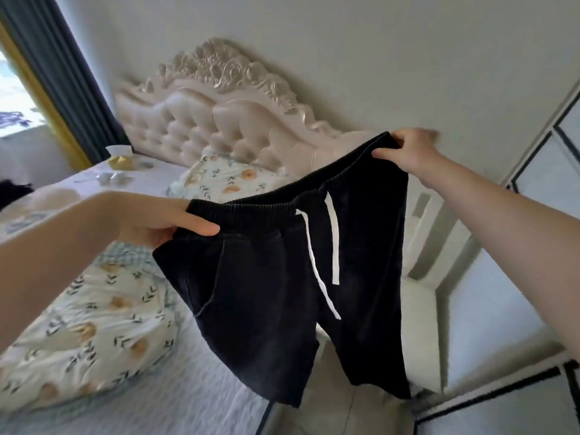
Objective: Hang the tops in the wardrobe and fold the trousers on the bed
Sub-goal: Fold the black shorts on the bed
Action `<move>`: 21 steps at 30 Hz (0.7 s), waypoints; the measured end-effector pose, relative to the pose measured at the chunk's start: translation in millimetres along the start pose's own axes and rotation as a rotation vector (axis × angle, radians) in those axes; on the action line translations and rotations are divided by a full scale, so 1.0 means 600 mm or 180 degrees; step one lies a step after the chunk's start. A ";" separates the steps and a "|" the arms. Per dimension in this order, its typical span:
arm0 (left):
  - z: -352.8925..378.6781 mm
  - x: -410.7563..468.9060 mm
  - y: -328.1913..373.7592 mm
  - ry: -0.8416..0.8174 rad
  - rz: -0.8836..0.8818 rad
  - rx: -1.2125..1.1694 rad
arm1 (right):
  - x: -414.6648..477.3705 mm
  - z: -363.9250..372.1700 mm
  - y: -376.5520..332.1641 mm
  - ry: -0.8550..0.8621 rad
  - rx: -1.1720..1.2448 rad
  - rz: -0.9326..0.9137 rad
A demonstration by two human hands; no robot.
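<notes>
A pair of black shorts [270,293] with a white drawstring hangs spread in the air, front facing me, over the bed's right edge. My left hand [160,221] pinches the left end of the elastic waistband, thumb on top. My right hand [408,152] grips the waistband's right end, held higher and farther away. The bed [194,400] with a pale textured cover lies below and to the left. The wardrobe [533,171] with white panels and black trim stands at the right.
A flower-print duvet [91,334] is bunched on the bed's left, with a matching pillow [229,180] by the ornate cream headboard [219,120]. Small items sit on the far bedside surface [119,171]. A dark curtain [62,73] hangs at left. A white nightstand [430,262] stands between bed and wardrobe.
</notes>
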State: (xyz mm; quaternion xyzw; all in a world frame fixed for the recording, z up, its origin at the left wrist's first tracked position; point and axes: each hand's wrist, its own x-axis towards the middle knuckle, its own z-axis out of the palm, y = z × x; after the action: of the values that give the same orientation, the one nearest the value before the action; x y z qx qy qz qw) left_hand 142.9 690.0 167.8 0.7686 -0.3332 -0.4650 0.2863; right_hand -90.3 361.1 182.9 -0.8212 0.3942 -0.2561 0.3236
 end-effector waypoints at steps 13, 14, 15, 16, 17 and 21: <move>-0.044 0.023 -0.403 0.0471 -0.0995 -0.1517 | 0.056 0.496 -0.002 -0.1208 -0.0105 -0.0426; -0.046 0.027 -0.426 0.0511 -0.1083 -0.1605 | 0.059 0.530 -0.007 -0.1250 -0.0108 -0.0439; -0.049 0.030 -0.447 0.0605 -0.1140 -0.1650 | 0.059 0.560 -0.014 -0.1287 -0.0124 -0.0468; -0.052 0.035 -0.473 0.0710 -0.1150 -0.1694 | 0.062 0.591 -0.019 -0.1313 -0.0133 -0.0531; -0.054 0.038 -0.491 0.0814 -0.1200 -0.1706 | 0.065 0.622 -0.025 -0.1381 -0.0145 -0.0583; -0.078 0.056 -0.574 0.1266 -0.1442 -0.1679 | 0.069 0.736 -0.045 -0.1510 -0.0236 -0.0676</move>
State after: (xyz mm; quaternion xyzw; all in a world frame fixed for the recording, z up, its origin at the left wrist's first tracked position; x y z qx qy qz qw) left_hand 281.8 881.3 -89.0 0.7977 0.0375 -0.4282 0.4230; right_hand 244.5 485.8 -81.6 -0.9064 0.2279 -0.0744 0.3479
